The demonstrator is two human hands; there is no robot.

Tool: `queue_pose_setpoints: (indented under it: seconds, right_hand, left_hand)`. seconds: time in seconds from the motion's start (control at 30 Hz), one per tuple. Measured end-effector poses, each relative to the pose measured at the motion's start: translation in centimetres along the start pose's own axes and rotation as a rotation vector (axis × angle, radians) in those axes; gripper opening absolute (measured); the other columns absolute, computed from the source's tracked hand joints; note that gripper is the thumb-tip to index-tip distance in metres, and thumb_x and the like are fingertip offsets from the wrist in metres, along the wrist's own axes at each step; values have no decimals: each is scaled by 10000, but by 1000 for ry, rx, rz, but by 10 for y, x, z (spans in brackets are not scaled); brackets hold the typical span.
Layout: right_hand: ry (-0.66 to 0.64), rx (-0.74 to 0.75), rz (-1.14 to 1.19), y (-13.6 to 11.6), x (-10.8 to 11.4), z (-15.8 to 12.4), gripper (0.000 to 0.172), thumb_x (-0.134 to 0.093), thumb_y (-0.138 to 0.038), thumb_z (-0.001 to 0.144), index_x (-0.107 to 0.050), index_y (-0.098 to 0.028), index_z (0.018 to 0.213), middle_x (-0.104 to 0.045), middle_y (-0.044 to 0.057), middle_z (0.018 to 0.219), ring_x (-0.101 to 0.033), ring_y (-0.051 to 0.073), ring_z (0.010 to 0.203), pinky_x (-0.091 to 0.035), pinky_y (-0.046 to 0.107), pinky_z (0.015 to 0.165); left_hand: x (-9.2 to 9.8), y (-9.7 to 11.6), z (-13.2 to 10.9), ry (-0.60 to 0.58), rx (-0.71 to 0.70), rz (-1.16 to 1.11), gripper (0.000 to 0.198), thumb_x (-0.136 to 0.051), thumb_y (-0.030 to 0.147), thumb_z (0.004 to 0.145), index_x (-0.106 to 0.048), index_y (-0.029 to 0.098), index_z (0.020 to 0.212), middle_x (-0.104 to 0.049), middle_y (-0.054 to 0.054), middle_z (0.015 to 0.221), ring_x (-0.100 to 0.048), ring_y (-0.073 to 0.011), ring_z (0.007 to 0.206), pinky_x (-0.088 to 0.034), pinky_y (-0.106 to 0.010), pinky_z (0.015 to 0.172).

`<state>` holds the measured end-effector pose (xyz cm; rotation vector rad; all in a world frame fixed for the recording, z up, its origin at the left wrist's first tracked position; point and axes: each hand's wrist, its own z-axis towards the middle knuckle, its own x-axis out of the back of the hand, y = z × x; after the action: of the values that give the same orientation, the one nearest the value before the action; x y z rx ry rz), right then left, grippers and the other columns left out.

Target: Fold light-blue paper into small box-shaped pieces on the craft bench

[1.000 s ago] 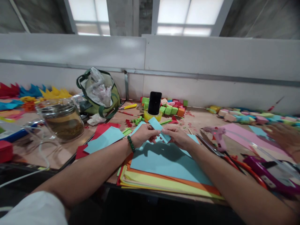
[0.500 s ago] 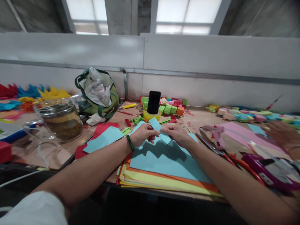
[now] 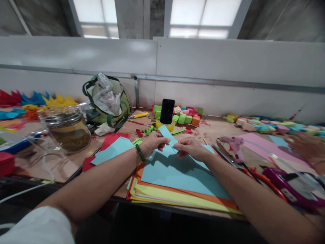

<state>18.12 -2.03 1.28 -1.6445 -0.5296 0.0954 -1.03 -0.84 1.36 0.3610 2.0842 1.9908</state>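
A light blue paper strip (image 3: 166, 133) is held in the air between both hands, slanting from upper left to lower right. My left hand (image 3: 155, 141) pinches its left edge. Fingers of my right hand (image 3: 189, 147) are closed on its lower end. Beneath them lies a light blue sheet (image 3: 182, 176), on top of a stack of coloured paper (image 3: 177, 200) with orange and yellow edges. Another light blue piece (image 3: 114, 150) rests on red paper (image 3: 110, 139) left of the stack.
A phone (image 3: 167, 111) stands in a yellow tape roll (image 3: 162, 126), with small paper cubes (image 3: 185, 118) behind. Scissors (image 3: 225, 156), a pink glue gun (image 3: 235, 145) and a purple device (image 3: 289, 188) lie right. A glass jar (image 3: 67, 130) and bag (image 3: 124, 105) stand left. Another person's hand (image 3: 304, 147) is far right.
The blue paper has changed from a bent shape with two visible parts to a straighter, longer strip. My hands have shifted slightly on it.
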Motion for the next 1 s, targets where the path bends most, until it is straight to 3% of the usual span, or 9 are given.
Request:
queue_pose_setpoints:
  seconds: [0.2, 0.4, 0.47, 0.63, 0.8, 0.93, 1.0]
  right_hand:
    - [-44, -36, 45, 4, 5, 3, 481, -789, -584, 541, -580, -151, 556, -603, -10, 434, -509, 62, 352, -382, 171, 360]
    - [-124, -78, 129, 7, 10, 2, 491, -793, -572, 552, -651, -130, 709, -707, 57, 650, -627, 107, 511, -480, 203, 481]
    - [-126, -74, 140, 7, 11, 3, 454, -805, -537, 555, -642, -135, 688, -698, 41, 629, -617, 101, 503, -477, 199, 485]
    - [-84, -40, 121, 7, 12, 3, 399, -815, -477, 558, -622, -129, 592, -641, 18, 509, -547, 80, 409, -423, 191, 427]
    - [-33, 44, 133, 5, 5, 2, 400, -768, -523, 612, -664, -142, 676, -645, 9, 615, -552, 91, 506, -427, 207, 465]
    - [66, 179, 149, 2, -2, 2, 359, -768, -496, 626, -662, -154, 648, -596, -21, 605, -403, 48, 470, -308, 187, 424]
    - [89, 222, 162, 1, -4, 2, 339, -787, -466, 604, -658, -153, 623, -588, -22, 591, -391, 52, 472, -301, 197, 434]
  left_hand:
    - [0, 0, 0, -7, -3, -5, 206, -626, 131, 737, -602, 95, 535, -464, 39, 393, -401, -45, 338, -317, -186, 388]
    - [3, -1, 3, -6, 4, -31, 190, -634, 132, 733, -582, 106, 553, -483, 37, 440, -410, -43, 364, -335, -182, 399]
    - [3, -1, 3, -11, 8, -38, 177, -646, 135, 725, -577, 108, 564, -487, 37, 453, -415, -41, 375, -342, -178, 406]
    - [3, -4, 5, -21, 3, -30, 210, -667, 190, 728, -560, 113, 565, -488, 37, 476, -426, -38, 388, -364, -174, 418]
    - [2, -7, 2, -81, -58, 52, 206, -660, 243, 734, -596, 105, 596, -492, 39, 458, -448, -48, 372, -372, -177, 407]
    - [-5, -6, -4, -165, -130, 155, 222, -696, 260, 686, -585, 113, 561, -523, 26, 451, -485, -75, 370, -384, -192, 395]
    - [-9, -4, -8, -188, -166, 196, 231, -688, 256, 684, -564, 122, 542, -515, 32, 448, -480, -73, 370, -370, -187, 388]
